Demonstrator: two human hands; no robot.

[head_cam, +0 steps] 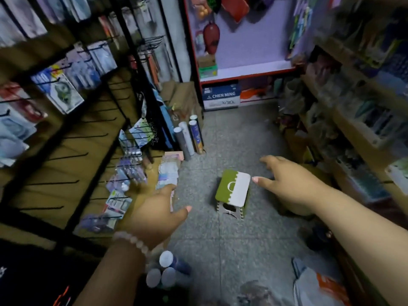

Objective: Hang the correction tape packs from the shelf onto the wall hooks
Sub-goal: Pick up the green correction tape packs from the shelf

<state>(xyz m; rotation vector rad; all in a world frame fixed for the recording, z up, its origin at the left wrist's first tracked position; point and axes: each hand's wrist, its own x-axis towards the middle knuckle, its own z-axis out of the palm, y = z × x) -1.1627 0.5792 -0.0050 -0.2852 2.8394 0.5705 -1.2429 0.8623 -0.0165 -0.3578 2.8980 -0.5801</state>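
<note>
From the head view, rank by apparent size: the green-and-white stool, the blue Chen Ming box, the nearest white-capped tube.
1. Green-and-white stool, largest as it looks.
2. Blue Chen Ming box, close to the stool; it stands farther off, so its true size is unsure.
3. White-capped tube, smallest, though nearest the camera.

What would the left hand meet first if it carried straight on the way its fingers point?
Probably the packets hanging on the lower wall hooks; the left hand points up-left toward them, though blur leaves depth unclear.

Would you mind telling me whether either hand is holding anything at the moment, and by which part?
Nothing is held. The left hand and the right hand are both open and empty, spread above the floor on either side of the small stool.
</note>
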